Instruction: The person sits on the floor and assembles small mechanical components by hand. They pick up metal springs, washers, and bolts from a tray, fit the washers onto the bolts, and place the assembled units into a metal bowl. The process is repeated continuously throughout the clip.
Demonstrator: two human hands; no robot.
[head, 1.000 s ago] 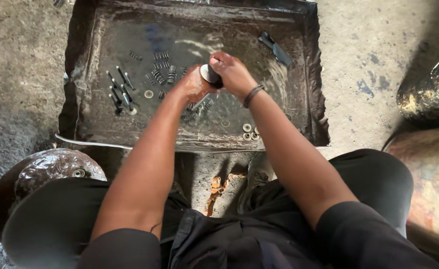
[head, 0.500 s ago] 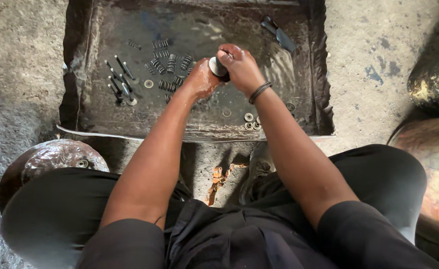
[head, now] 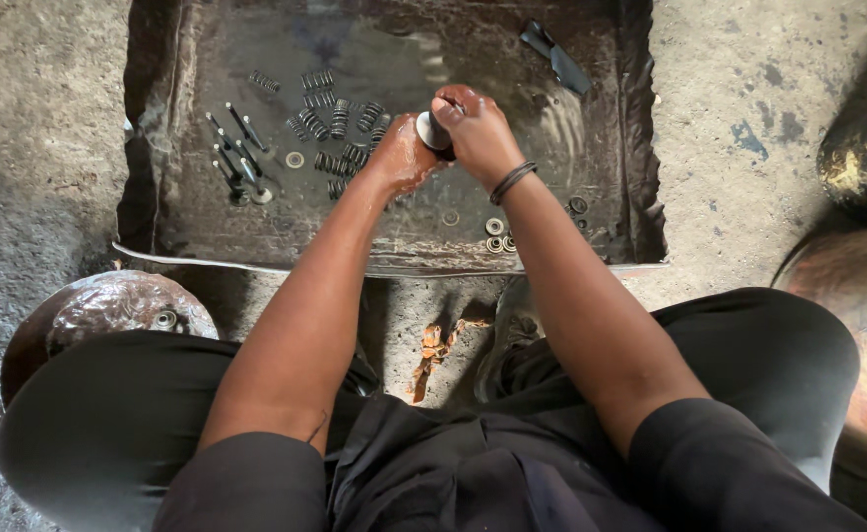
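Two hands meet over the middle of a wet metal tray [head: 158, 148], both clamped on one small round part, so here's the rundown going left to right.

Far left, outside the tray, a rusty dome [head: 108, 305] sits by the knee. Inside the tray, about six valves [head: 236, 158] lie in a loose bunch, heads toward the person. One washer [head: 295, 160] sits just beside them. Then come the springs [head: 340, 123], around a dozen, though they overlap and I can't get an exact count.

Next, the left hand [head: 399, 158] and right hand [head: 478, 133] are pressed together with the round part [head: 431, 131] held between them, just above the tray's liquid. Left hand grips it from the side; right hand's fingers wrap over the top. Only its pale flat face shows, so I can't say what it is beyond a small metal disc or cap.

My guess on handling: solid steel, stiff, heavier than it looks, and really slippery since everything is soaked. Gripping around the rim with fingers curled under seems the safest hold.

Right of the hands, three or four rings [head: 497, 234] cluster near the front edge. A dark blade [head: 556, 59] lies in the far right corner.
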